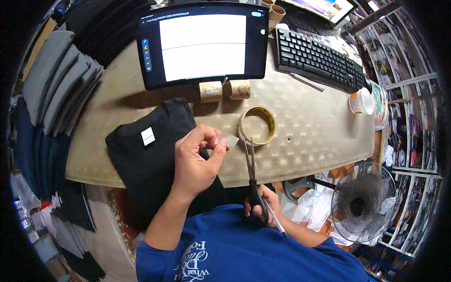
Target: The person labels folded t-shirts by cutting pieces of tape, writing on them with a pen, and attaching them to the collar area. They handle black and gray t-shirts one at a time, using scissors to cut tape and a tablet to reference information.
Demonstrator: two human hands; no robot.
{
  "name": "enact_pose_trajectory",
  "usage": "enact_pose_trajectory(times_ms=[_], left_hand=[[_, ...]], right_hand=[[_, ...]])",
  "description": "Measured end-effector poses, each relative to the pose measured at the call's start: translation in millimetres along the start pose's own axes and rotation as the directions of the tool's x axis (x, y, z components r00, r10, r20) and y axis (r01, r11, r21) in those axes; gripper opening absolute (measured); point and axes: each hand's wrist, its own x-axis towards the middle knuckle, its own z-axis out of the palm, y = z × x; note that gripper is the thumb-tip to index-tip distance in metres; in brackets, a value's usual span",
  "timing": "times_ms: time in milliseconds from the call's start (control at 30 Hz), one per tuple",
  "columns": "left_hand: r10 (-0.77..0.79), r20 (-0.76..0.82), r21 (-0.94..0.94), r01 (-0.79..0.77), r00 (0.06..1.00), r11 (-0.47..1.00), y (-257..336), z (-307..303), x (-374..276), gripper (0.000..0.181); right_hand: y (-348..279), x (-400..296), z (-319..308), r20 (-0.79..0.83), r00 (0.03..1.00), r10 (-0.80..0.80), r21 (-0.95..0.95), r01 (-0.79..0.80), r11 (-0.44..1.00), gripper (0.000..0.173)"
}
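Note:
My left hand (197, 158) pinches a small translucent piece of tape or film (229, 140) between thumb and fingers, above the right edge of a folded black T-shirt (144, 165) with a white neck label (148, 136). In my right hand (266, 208), near the table's front edge, is a pair of scissors with black handles (253, 188); the blades point away from me and stand slightly apart. A slim silvery rod (276, 220) is also in that hand. Beyond the blade tips lies a roll of tape (241, 128) on the table (310, 130).
A tablet (141, 60) leans behind two cardboard tubes (210, 92). Farther right are a keyboard (317, 56), a stylus or pen (307, 81) and a white cup (362, 101). Grey folded garments (53, 77) are stacked at left. A fan (363, 204) stands beyond the table's front right edge.

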Motion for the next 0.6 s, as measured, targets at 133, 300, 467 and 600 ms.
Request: enact_pose_trajectory(times_ms=[133,300,467,600], left_hand=[[-0.114,0.001,-0.026,0.114,0.994,0.993,14.8,-12.1,-0.5,0.014],[-0.250,0.116,-0.228,0.270,0.961,0.935,30.2,-24.5,5.9,0.018],[-0.335,0.224,-0.321,0.394,0.915,0.862,31.2,-28.3,10.2,0.030],[-0.354,0.263,-0.334,0.429,0.898,0.839,31.0,-30.5,12.5,0.033]], right_hand=[[-20.1,6.7,0.6,0.119,0.993,0.006,-0.033,-0.002,0.999,0.054],[-52.3,25.5,-14.7,0.222,0.974,0.036,-0.368,0.050,0.928,0.053],[-74.7,35.3,-21.0,0.251,0.963,0.096,-0.401,0.013,0.916,0.054],[-86.6,38.8,-21.3,0.263,0.958,0.112,-0.458,0.021,0.889,0.055]])
